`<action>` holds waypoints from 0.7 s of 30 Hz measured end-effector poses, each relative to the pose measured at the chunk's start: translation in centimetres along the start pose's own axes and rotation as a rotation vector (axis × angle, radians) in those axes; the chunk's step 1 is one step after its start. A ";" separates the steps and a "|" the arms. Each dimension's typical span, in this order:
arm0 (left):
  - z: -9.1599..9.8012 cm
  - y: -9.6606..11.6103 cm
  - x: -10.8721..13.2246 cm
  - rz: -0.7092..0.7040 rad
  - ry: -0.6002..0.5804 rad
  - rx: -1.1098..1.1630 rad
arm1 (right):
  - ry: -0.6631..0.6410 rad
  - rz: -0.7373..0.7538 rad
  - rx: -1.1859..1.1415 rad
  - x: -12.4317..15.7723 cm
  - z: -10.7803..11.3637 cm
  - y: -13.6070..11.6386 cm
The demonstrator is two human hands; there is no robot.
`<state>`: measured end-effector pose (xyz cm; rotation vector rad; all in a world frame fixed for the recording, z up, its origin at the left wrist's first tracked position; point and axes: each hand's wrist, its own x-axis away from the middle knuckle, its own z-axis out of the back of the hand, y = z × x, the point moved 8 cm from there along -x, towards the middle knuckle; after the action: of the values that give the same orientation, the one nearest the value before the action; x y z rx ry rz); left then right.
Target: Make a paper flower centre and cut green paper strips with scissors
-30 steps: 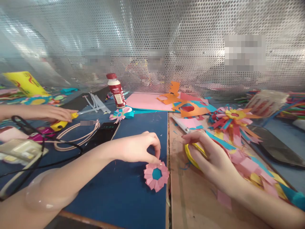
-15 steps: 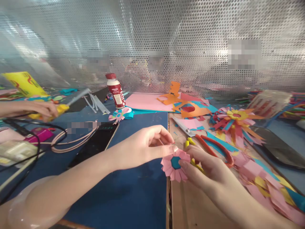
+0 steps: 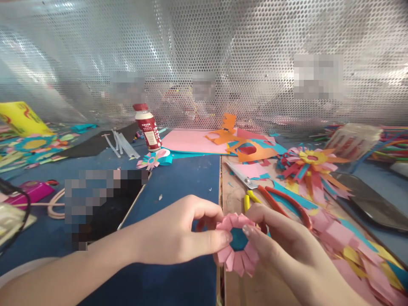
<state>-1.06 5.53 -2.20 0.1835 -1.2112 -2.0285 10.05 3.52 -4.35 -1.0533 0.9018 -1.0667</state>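
Note:
Between my two hands is a pink paper flower (image 3: 241, 262) with a blue round centre, its face tilted up toward me. My left hand (image 3: 186, 233) grips its left side, thumb laid on the petals by the centre and fingers behind. On the opposite side my right hand (image 3: 283, 246) pinches the upper right petals, thumb at the rim of the blue centre. The fingers behind the flower are partly hidden. Just beyond it lie red-handled scissors (image 3: 270, 195) and a yellow-handled tool (image 3: 247, 201), partly covered by my right hand.
Paper scraps (image 3: 347, 242) spread along the right, near a layered paper flower (image 3: 310, 159) and a dark phone (image 3: 369, 199). A Costa bottle (image 3: 149, 129) stands at the back beside pink sheets (image 3: 194, 141). Another phone (image 3: 111, 216) lies left. A perforated metal screen (image 3: 204, 51) rises behind.
My left hand has closed onto the flower's left side, where before it only hovered at the top edge. The flower sits lower in view. Another person's hand at the left has gone from sight.

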 end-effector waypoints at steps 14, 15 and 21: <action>-0.2 0.0 0.2 -0.103 0.133 -0.037 | 0.005 -0.022 0.021 0.2 0.2 0.0; -0.2 0.0 0.2 -0.102 0.136 -0.039 | 0.003 -0.011 0.025 0.1 0.2 0.0; -0.5 0.0 0.3 -0.078 0.120 -0.060 | -0.004 -0.004 -0.036 0.2 0.1 0.1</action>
<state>-1.08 4.98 -2.42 0.3235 -1.0830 -2.0862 10.23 3.34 -4.47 -1.0876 0.9186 -1.0548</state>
